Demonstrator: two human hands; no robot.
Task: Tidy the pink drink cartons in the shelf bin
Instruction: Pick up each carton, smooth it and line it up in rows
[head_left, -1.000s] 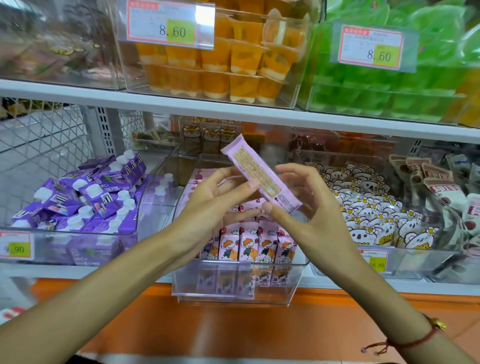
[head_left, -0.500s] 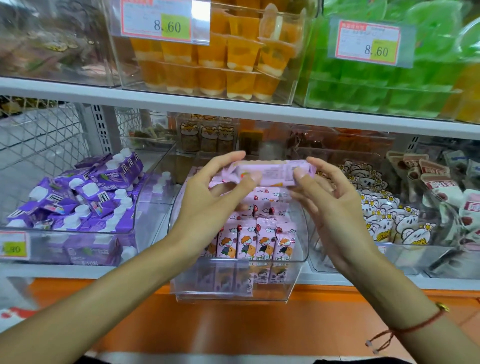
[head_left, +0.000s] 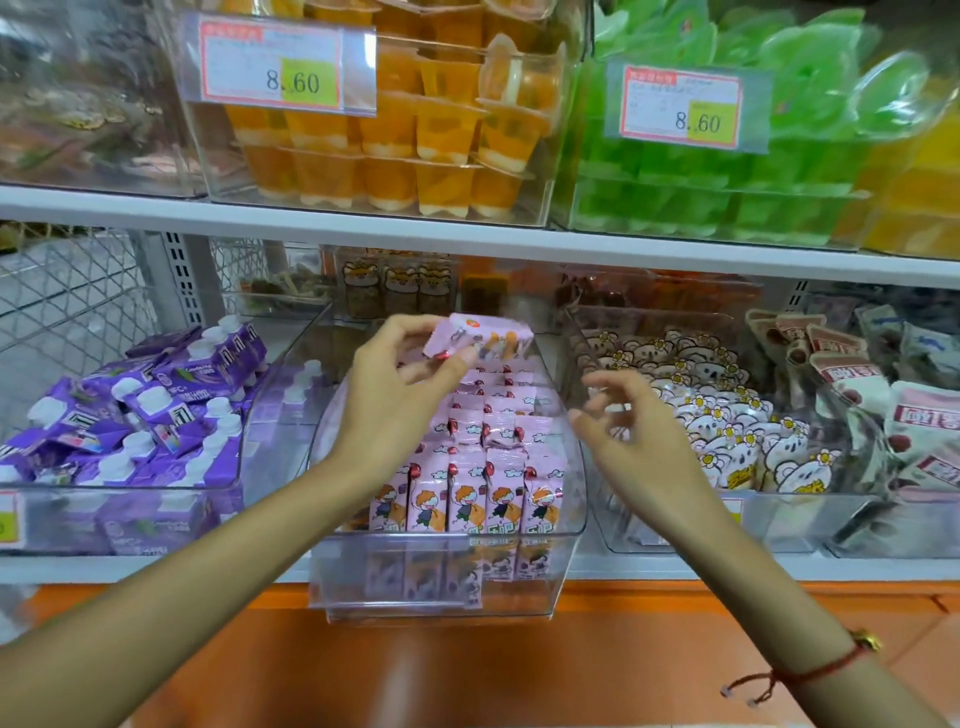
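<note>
A clear shelf bin juts out from the lower shelf, holding several pink drink cartons with a cartoon child, standing upright in rows. My left hand pinches one pink carton lying sideways above the back of the bin. My right hand hovers to the right of the bin, over its right wall, fingers loosely curled and holding nothing.
Purple capped cartons fill the bin to the left; bear-print pouches fill the one to the right. The shelf above carries orange jelly cups and green packs with price tags. An orange ledge runs below.
Earlier both hands held the pink carton and turned it from tilted to sideways. Now my right hand has let go and dropped to the right; my left hand alone holds it.
</note>
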